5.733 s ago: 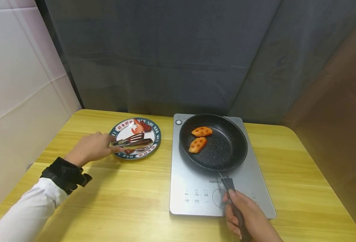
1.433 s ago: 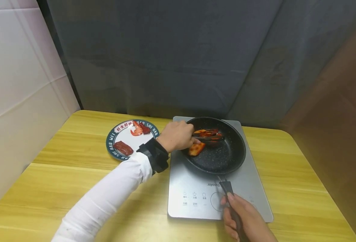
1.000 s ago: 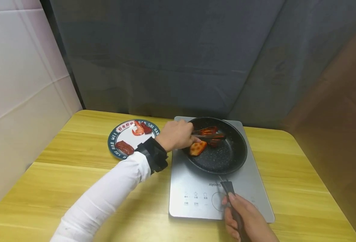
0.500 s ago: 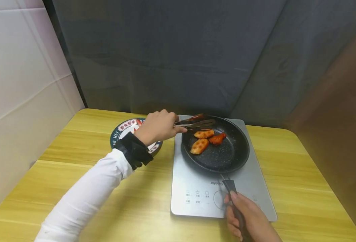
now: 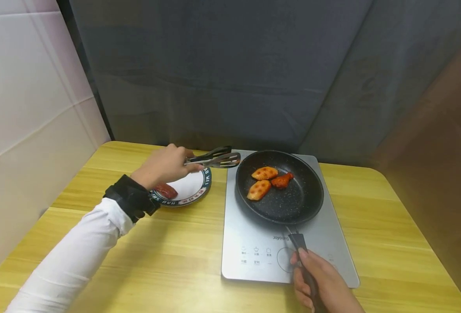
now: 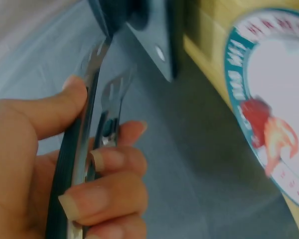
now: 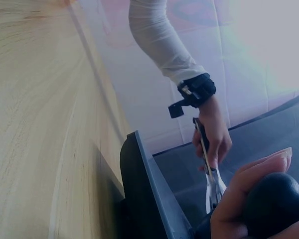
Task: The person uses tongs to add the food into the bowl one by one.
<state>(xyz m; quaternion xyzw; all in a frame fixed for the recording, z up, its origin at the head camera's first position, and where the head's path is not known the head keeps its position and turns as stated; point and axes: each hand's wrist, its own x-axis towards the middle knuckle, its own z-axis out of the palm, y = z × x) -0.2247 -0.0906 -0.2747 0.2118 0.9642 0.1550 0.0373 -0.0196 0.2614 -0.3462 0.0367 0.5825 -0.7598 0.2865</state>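
My left hand [image 5: 164,165] holds metal tongs [image 5: 213,161] above the plate [image 5: 205,184]. The tongs' two slotted ends stand apart with nothing between them, left of the pan. A dark red slab of meat [image 5: 165,190] lies on the plate, partly hidden by the wrist; the left wrist view also shows a shrimp [image 6: 280,142] and a small red piece [image 6: 256,119] there. My right hand [image 5: 322,278] grips the handle of the black frying pan [image 5: 289,208]. In the pan lie two spotted orange-brown pieces [image 5: 265,173] and a small red drumstick [image 5: 282,180].
The pan sits on a silver induction cooktop [image 5: 250,269] with touch controls at its front. A wooden table [image 5: 168,261] carries everything. A dark cloth [image 5: 215,78] hangs behind it, with a pale wall at the left and a brown one at the right.
The tongs took the drumstick from the plate to the pan and let it go there. My left hand has since moved left over the plate with them; the right hand stays on the handle.
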